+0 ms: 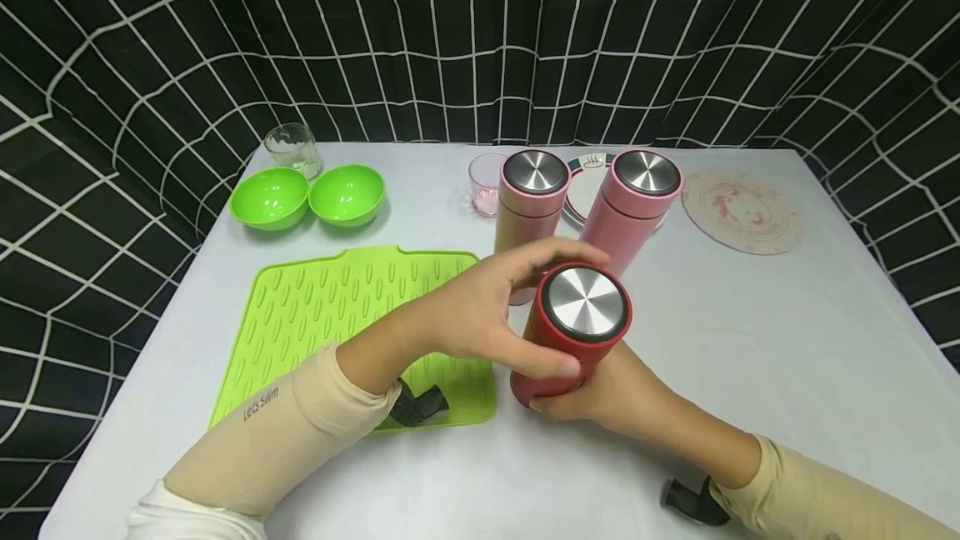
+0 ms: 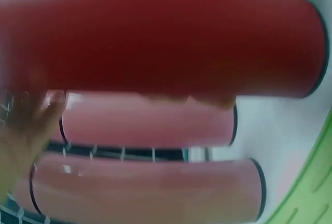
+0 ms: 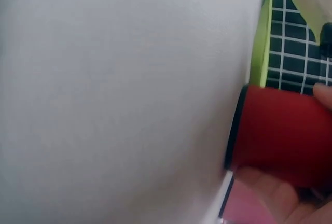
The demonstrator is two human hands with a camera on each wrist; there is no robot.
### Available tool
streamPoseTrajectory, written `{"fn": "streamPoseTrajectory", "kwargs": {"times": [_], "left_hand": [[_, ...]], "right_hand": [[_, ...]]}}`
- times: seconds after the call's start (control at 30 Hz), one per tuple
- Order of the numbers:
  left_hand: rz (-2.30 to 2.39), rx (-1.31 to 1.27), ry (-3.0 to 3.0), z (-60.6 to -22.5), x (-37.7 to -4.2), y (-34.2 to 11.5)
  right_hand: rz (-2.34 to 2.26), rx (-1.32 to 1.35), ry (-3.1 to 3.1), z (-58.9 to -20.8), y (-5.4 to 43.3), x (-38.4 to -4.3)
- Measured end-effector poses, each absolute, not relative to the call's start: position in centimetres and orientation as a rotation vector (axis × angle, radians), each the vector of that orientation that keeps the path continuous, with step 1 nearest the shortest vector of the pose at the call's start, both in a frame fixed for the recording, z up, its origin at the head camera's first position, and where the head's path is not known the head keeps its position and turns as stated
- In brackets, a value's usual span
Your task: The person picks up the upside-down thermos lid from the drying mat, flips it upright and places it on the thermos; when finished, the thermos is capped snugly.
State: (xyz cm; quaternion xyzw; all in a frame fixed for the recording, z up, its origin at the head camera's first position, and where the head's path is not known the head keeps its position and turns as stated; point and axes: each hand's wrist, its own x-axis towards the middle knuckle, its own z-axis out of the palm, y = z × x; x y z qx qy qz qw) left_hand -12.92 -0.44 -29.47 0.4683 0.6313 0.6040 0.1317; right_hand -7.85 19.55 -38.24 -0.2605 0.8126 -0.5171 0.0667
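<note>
A red thermos bottle with a silver-topped lid stands roughly upright between both hands in the head view. My left hand curls around its upper part, thumb on the near side and fingers on the far side. Lower down, my right hand grips the body from the right. In the left wrist view the red bottle crosses the top, its base just off the white tabletop. The right wrist view shows its dark-rimmed base end close to the table; whether it touches cannot be told there.
Behind the red bottle stand two pink thermos bottles. A green drying mat lies left. Farther back are two green bowls, a clear glass, a pink glass, a plate and a round patterned mat.
</note>
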Motion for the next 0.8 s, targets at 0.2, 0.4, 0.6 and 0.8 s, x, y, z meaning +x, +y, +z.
{"fn": "streamPoseTrajectory", "kwargs": {"times": [0.2,0.4,0.6,0.8], "left_hand": [[1.847,1.349,1.988,-29.3,-12.3,-0.3],[1.765,1.265,1.925,-29.1,-12.3,-0.5],[1.817,1.203,1.978,-29.4,-12.2,0.1],[1.755,1.198,1.73,-29.8,-13.4,0.1]], "right_hand": [[-1.571,-0.717,2.435,-38.2,19.5,-7.7],[-1.572,-0.734,2.425,-37.8,19.3,-7.7],[-1.537,-0.64,2.448,-38.3,19.7,-7.8],[-1.527,-0.639,2.45,-38.3,19.7,-7.8]]}}
